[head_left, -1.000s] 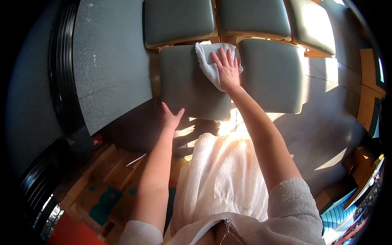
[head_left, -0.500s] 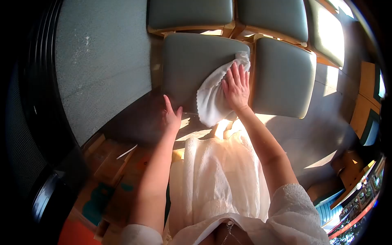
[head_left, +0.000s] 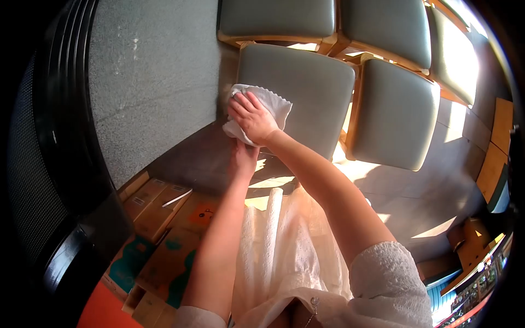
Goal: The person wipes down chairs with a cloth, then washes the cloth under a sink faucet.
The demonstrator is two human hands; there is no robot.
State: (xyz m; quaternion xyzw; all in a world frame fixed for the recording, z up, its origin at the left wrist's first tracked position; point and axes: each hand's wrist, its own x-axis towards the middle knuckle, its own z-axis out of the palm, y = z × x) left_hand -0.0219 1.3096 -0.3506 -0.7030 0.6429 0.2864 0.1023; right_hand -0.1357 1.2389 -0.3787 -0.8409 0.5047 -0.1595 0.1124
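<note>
A white scallop-edged cloth lies over the left front part of a grey cushioned seat. My right hand rests on top of the cloth, palm down, its fingers stretched and pressing it to the seat. Just below the cloth, at the seat's near left corner, is my left hand; its fingers are partly hidden under the cloth and my right hand, so what they touch does not show.
More grey seats with wooden frames, such as one on the right, stand around this seat. A grey textured surface lies to the left. Cardboard boxes sit at the lower left, and wooden furniture at the right edge.
My right hand has swept the cloth from the seat's right side to its left front corner. My hands are now close together, and the seats appear further right in view.
</note>
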